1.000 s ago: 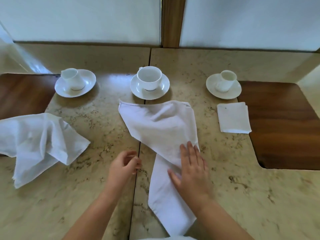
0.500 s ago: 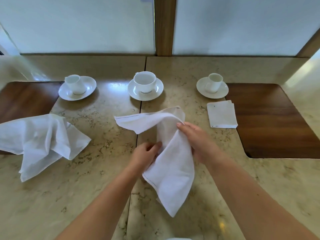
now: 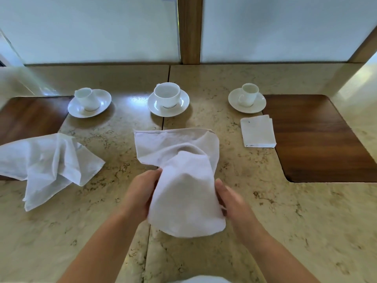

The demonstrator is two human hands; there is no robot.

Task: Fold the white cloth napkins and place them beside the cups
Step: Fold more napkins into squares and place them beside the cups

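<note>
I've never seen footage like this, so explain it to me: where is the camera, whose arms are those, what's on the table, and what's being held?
There is no robot here. The camera sits on a person's head, looking forward and down, so the two bare arms reaching in from below are their own. The left hand and right hand both grip a white napkin, bunched and lifted, mid-fold. On the stone table stand three white cups on saucers: left cup, middle cup, right cup. A folded napkin lies just in front of the right cup. A crumpled napkin lies at the left, unfolded.
</note>
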